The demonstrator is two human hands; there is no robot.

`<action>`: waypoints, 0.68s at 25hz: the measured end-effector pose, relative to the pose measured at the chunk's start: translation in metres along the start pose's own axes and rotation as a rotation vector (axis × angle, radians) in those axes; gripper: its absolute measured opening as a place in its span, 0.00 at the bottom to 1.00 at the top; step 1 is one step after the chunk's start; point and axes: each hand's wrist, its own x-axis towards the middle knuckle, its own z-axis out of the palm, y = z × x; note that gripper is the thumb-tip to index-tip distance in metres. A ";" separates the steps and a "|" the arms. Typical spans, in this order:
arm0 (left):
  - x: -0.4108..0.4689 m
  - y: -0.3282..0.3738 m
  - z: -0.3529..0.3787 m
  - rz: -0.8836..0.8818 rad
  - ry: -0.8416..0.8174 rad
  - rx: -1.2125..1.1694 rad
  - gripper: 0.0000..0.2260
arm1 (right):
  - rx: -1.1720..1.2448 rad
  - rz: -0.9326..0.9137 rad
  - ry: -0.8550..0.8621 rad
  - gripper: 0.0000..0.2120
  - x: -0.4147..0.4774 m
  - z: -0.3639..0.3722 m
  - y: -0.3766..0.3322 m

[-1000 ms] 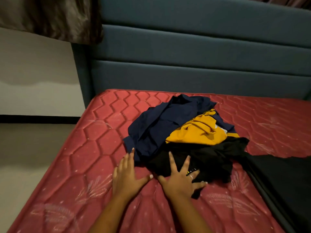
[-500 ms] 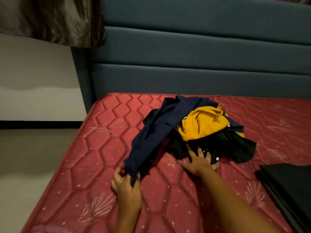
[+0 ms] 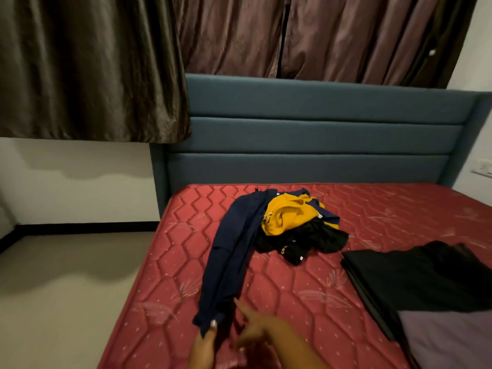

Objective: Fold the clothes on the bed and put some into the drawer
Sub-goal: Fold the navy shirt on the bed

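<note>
While left hand (image 3: 204, 345) pinches navy garment (image 3: 234, 251), right hand (image 3: 262, 332) blurred, grip unclear

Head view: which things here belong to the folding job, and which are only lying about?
Job:
navy garment, pinched by the left hand
yellow garment
crumpled black garment
folded black cloth, probably already done
red mattress as work surface

Lying about:
curtains
blue headboard
wall socket
</note>
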 end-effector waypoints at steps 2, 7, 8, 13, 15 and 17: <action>-0.076 0.022 -0.014 0.023 -0.048 -0.258 0.17 | 0.083 -0.132 0.112 0.45 -0.026 0.011 -0.022; -0.199 0.103 -0.027 0.258 -0.194 -0.581 0.22 | 0.177 -0.412 0.565 0.53 -0.064 0.022 -0.061; -0.217 0.112 -0.028 0.289 -0.202 -0.648 0.22 | 0.242 -0.443 0.668 0.51 -0.076 0.017 -0.068; -0.314 0.162 -0.036 0.450 -0.456 -0.848 0.23 | 0.551 -0.437 0.972 0.40 -0.116 -0.005 -0.069; -0.355 0.181 -0.038 0.537 -0.541 -0.813 0.23 | 0.604 -0.370 0.947 0.34 -0.122 -0.004 -0.067; -0.385 0.198 -0.038 0.643 -0.627 -0.751 0.24 | 0.748 -0.318 0.869 0.33 -0.121 0.003 -0.066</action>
